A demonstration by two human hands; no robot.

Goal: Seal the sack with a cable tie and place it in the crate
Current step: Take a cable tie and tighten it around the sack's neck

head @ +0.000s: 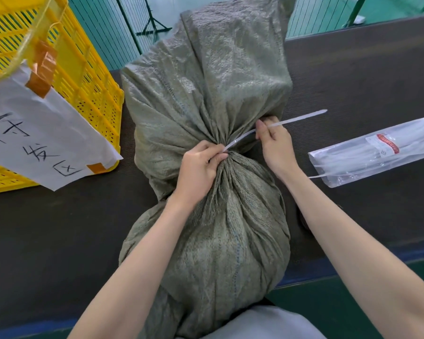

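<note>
A grey-green woven sack [213, 236] lies on the dark table, its full body toward me and its loose top spread away from me. Its neck is gathered at the middle. A white cable tie [296, 118] circles that neck, and its free tail sticks out to the upper right. My left hand [198, 170] pinches the gathered neck right where the tie closes. My right hand [274, 143] grips the tie's tail between thumb and fingers. The yellow slotted crate [88, 77] stands at the upper left of the table.
A white paper sheet with handwriting [42, 133] is taped to the crate's near side. A clear bag of spare cable ties [377, 152] lies on the table at the right. Beyond the table's far edge are a green floor and a mesh fence.
</note>
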